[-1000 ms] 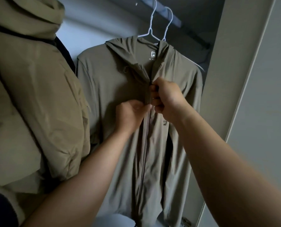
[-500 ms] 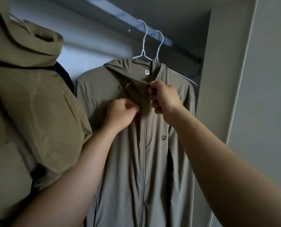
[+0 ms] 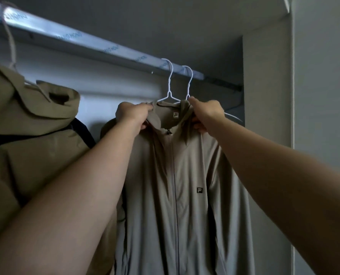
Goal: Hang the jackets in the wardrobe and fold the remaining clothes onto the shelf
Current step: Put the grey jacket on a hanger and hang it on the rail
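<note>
A thin khaki zip jacket [image 3: 185, 195] hangs on a white wire hanger [image 3: 170, 84] from the wardrobe rail [image 3: 85, 42]. Its front zip is closed up to the collar. My left hand [image 3: 132, 114] grips the left side of the collar and hood. At the right side of the collar, just below a second white hanger [image 3: 189, 82], my right hand [image 3: 205, 114] grips the fabric. Both arms reach up and forward.
A bulkier olive hooded jacket [image 3: 32, 139] hangs at the left on its own hanger, with something dark behind it. The wardrobe's side panel [image 3: 266, 116] stands close on the right, and the wall beyond it.
Both hands moved up from the zip at the chest to the collar. The zip is now closed to the top, and my view has tilted upward toward the rail.
</note>
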